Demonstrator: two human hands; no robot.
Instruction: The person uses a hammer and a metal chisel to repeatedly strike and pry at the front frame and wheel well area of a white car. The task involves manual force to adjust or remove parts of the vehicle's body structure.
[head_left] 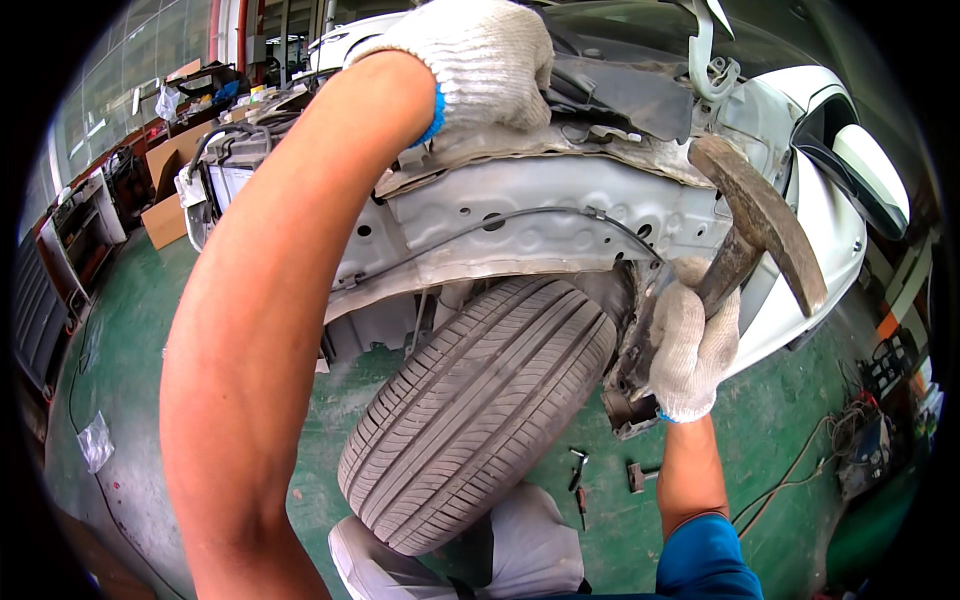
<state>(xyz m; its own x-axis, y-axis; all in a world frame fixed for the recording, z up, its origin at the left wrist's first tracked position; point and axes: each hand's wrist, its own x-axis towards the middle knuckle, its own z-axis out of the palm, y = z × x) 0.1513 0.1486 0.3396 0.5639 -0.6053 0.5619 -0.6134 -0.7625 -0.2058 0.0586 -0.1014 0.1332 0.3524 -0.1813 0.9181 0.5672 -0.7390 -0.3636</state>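
Observation:
My right hand, in a white knit glove, is closed round the short visible part of a hammer's handle. The worn hammer has a long, curved, rust-brown head, raised beside the white car's door edge. My left hand, gloved too, is curled closed above the bare inner fender panel; its fingertips and anything within them are hidden. A black cable runs along that panel. Below it the front tire leans at an angle, between the panel and my legs.
Loose tools, including a second hammer and a ratchet, lie on the green floor. The white side mirror juts out at the right. Cables trail near equipment at the lower right. A cardboard box stands at the left.

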